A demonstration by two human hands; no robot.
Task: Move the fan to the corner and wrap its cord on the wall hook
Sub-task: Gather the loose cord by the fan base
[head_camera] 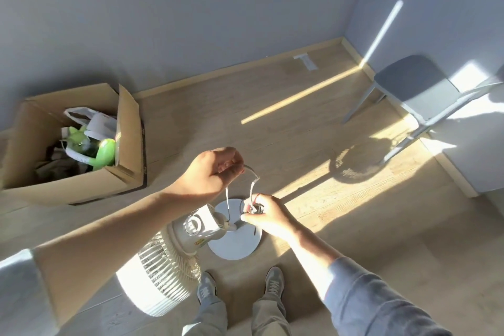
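Cord looped btwn left hand & right hand.

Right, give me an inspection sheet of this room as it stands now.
Surface: wood-look floor, sunlit stripes across it.
Job's things: white pedestal fan standing at the person's feet, round base on the floor; wall hook: nothing seen.
Clutter: open cardboard box of bags and green items by the left wall; white paper near the baseboard.
Grippers: left hand raised, fingers pinching the cord; right hand lower, holding gathered cord.
Cables: white cord looped between both hands, running down to the fan.
Surroundings: grey walls meeting at a corner; grey chair at right.
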